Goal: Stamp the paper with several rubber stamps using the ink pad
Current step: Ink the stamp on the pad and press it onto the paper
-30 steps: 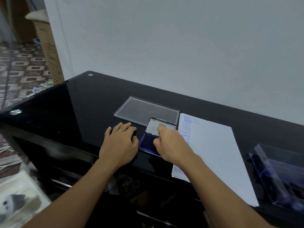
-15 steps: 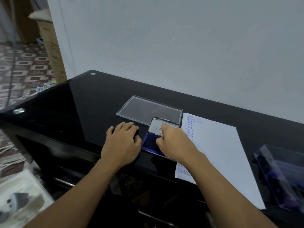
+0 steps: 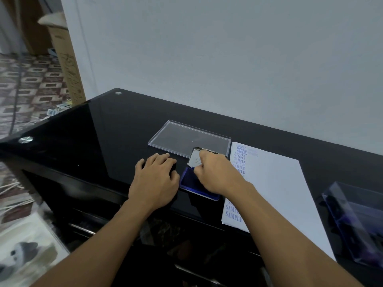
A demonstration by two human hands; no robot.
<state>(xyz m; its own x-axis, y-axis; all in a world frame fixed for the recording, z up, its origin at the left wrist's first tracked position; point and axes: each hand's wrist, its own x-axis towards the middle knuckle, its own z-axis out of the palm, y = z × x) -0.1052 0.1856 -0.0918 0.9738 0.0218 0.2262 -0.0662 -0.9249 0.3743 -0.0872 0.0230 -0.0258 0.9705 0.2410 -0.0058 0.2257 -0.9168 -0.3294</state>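
- Here, the ink pad [image 3: 187,180] lies near the front edge of the black glass table [image 3: 116,129]. Its blue felt is exposed and its hinged lid [image 3: 194,161] stands tilted at the far side.
- Right hand [image 3: 217,176]: over the pad, fingers curled, the index finger reaching onto the lid's inner face. Whether a stamp is pinched beneath the palm cannot be told.
- Left hand [image 3: 155,181]: flat on the table just left of the pad, fingers relaxed, holding nothing that shows, and apart from the right hand.
- Paper [image 3: 275,189]: just right of the pad, running to the front edge. Blue impressions reading "AMENDED" and "SAMPLE" form a column down its left margin; the rest is blank.
- Clear tray [image 3: 186,137]: behind the pad. Clear box [image 3: 356,222]: at the right edge, holding dark items, probably the other stamps.
- Judged step: work at the pad, between impressions.
- Technique:
  - Let the left hand steady the pad's case.
  - Bring the stamp face down square and lightly, then lift it straight up.
  - Keep the lid propped clear of the fingers.
  - Set the next impression on blank sheet beside the column.
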